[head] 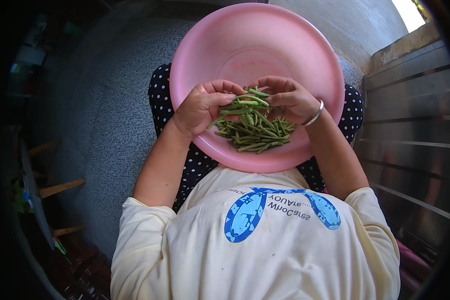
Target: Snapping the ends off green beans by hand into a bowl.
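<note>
A wide pink plastic basin point(206, 45) rests on my lap, tilted towards me. In its near part lies a heap of short green bean pieces point(258, 137). Above that heap, my left hand point(212, 101) and my right hand point(285, 97) hold a small bunch of green beans point(245, 103) between them. The left thumb and fingers close on the bunch's left side. At its right end, the right thumb and fingertips pinch some pieces. A silver bangle point(315, 113) circles my right wrist. Some fingertips are hidden behind the beans.
Speckled grey flooring point(108, 105) stretches out to the left. A low table or stool with wooden legs point(62, 188) stands at the far left. To the right is a metal door or gate with bars point(408, 108), close to my right arm.
</note>
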Available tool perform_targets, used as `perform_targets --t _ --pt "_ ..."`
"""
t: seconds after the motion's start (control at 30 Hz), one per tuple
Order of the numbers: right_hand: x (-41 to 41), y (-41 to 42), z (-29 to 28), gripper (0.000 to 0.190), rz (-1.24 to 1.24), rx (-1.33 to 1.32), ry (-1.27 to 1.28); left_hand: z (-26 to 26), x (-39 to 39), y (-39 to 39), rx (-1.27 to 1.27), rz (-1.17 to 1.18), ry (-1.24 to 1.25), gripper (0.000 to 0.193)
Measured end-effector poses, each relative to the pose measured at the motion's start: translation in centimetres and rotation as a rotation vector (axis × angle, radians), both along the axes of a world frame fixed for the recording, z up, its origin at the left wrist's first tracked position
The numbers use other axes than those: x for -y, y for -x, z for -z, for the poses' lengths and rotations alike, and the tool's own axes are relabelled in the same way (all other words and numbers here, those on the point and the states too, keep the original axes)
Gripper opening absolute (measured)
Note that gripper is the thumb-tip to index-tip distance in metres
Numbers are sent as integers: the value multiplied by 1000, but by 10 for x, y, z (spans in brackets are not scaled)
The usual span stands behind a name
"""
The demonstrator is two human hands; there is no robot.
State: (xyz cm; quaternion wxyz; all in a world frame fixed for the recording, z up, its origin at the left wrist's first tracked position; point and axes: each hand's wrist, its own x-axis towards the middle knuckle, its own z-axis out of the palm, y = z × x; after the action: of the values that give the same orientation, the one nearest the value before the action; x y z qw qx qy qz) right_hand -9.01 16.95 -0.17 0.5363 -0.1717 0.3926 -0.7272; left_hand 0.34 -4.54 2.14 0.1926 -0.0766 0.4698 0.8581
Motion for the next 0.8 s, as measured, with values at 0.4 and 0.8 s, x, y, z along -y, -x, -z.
perform_targets --t 0.4,0.8 --pt "5 -10 -8 24 -101 -96 -141 -2 -3 -6 -139 215 48 34" --pt "7 -27 -4 25 -474 -440 65 3 -3 0 94 -44 108 23"
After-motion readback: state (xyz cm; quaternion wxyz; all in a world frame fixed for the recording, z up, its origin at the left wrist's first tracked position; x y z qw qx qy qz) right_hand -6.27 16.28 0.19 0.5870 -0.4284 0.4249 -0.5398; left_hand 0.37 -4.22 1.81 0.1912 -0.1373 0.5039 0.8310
